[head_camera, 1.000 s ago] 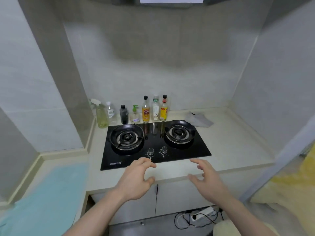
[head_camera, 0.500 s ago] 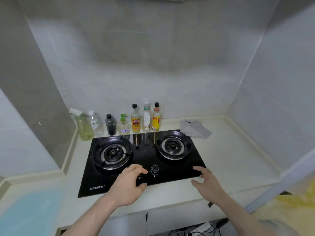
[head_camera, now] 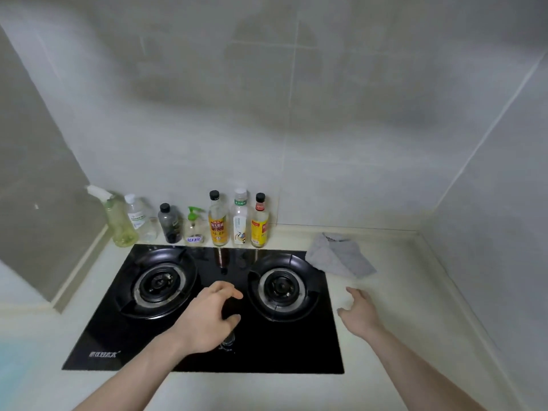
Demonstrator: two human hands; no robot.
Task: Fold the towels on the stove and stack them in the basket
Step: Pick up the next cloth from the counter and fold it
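Hands first: my left hand (head_camera: 207,317) hangs over the middle of the black stove (head_camera: 204,310), between the two burners, with its fingers loosely curled and nothing in them; I cannot tell whether it touches the glass beneath. It covers most of one control knob (head_camera: 229,339), of which I see only the lower edge under the wrist. My right hand (head_camera: 360,314) is out past the stove's right edge, above the pale worktop (head_camera: 415,292), fingers relaxed and spread, thumb apart, holding nothing. I see one grey towel (head_camera: 339,258), crumpled, lying on the worktop at the stove's back right corner, its near edge just reaching the black glass beside the right burner (head_camera: 281,287). The towel is well ahead of my right hand and apart from it. The left burner (head_camera: 158,283) sits to the left of my left hand. Along the back wall, behind the stove, stands a row of bottles (head_camera: 219,218), with a green spray bottle (head_camera: 120,225) at the far left end.
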